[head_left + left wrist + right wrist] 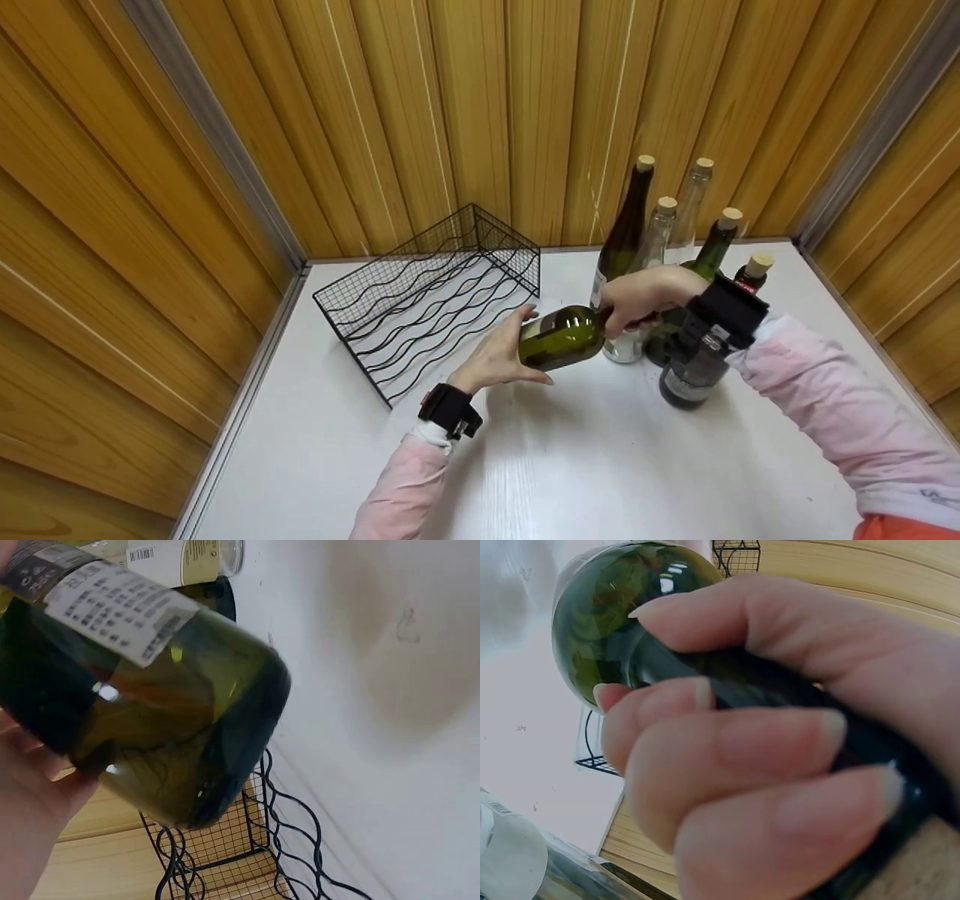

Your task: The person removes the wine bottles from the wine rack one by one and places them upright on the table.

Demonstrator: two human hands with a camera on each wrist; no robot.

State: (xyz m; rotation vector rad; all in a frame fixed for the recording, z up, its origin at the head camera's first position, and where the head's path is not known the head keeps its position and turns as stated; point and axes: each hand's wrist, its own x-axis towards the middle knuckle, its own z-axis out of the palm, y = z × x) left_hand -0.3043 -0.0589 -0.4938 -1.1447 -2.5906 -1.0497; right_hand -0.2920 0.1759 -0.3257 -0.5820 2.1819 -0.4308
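A green glass wine bottle (574, 337) is tilted in the air over the table, its base toward the left. My right hand (645, 296) grips it by the neck; in the right wrist view the fingers (735, 742) wrap the dark neck, and part of a cork (911, 866) shows below. My left hand (495, 356) is at the base end, fingers and thumb spread to either side of the glass. A white printed label (120, 611) shows on the bottle in the left wrist view. Behind the left hand lies a black wire wine rack (420, 315) with wavy bars.
Several corked bottles stand upright at the right: a tall dark brown one (628, 225), clear ones (690, 206), a green one (712, 255) and a dark one (686, 379) partly hidden by the right wrist. Wood-panelled walls (465, 112) enclose the white table (570, 465).
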